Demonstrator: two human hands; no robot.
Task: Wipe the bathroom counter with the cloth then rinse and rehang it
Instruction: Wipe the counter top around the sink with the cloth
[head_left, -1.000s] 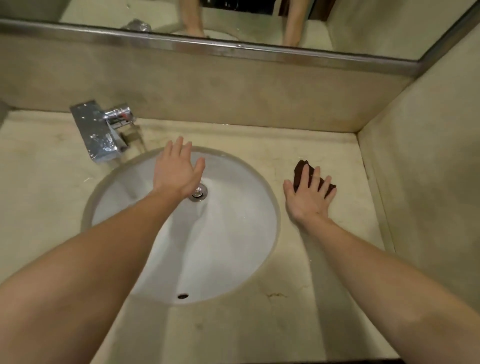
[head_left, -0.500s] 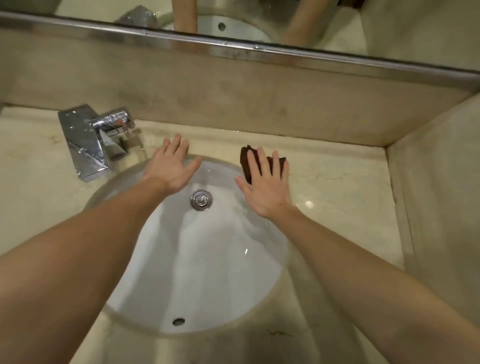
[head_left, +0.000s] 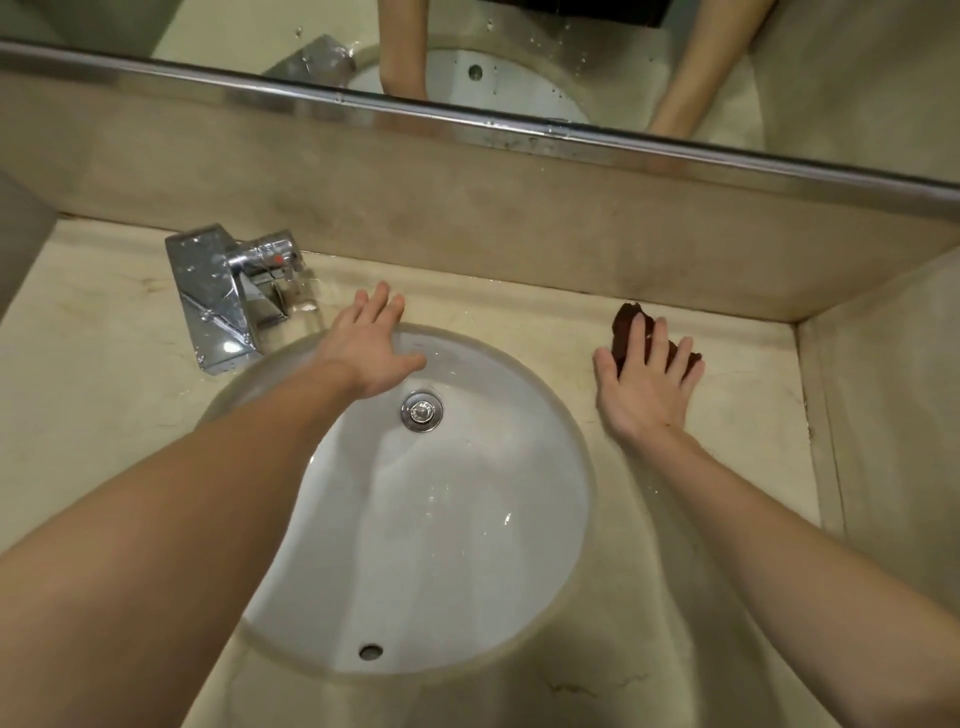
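Both of your hands reach past the round white ceramic sink basin (head_left: 415, 545) in the head view. Your right hand (head_left: 644, 384) lies flat with fingers spread, pressing the small dark brown cloth (head_left: 623, 325) onto the beige marble counter (head_left: 737, 358) right of the basin, near the back wall. Your left hand (head_left: 371, 348) is open and empty, fingers slightly apart, at the basin's far rim, right of the chrome angular faucet (head_left: 223, 296). Droplets glisten inside the basin.
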